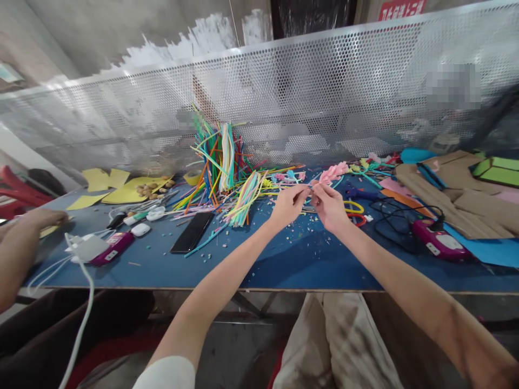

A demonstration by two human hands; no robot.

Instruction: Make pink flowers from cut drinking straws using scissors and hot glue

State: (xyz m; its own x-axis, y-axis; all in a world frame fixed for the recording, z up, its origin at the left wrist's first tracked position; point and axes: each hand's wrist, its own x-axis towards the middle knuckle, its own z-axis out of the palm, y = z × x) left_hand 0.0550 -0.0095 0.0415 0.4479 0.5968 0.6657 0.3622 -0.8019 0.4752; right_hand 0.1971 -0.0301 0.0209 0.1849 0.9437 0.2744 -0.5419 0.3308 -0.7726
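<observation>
Over the middle of the blue table (pixel 292 270), my left hand (pixel 288 206) and my right hand (pixel 328 206) meet with their fingertips pinched. A pink fuzzy piece (pixel 334 173) made of pipe cleaner rises from between the fingers of my right hand. What my left fingertips grip is too small to make out. Bits of cut pipe cleaner lie scattered below both hands. To the left of them is a pastel bundle of pipe cleaners (pixel 246 197), and a yellow loop (pixel 354 207) lies just right of my right hand.
A black phone (pixel 192 232) lies left of centre. Purple power strips (pixel 112 248) sit at both sides, with cables. Cardboard (pixel 478 208) covers the right end. Upright pipe cleaners (pixel 227 156) stand before a perforated metal screen (pixel 344 86). Another person's hand (pixel 51 219) is at far left.
</observation>
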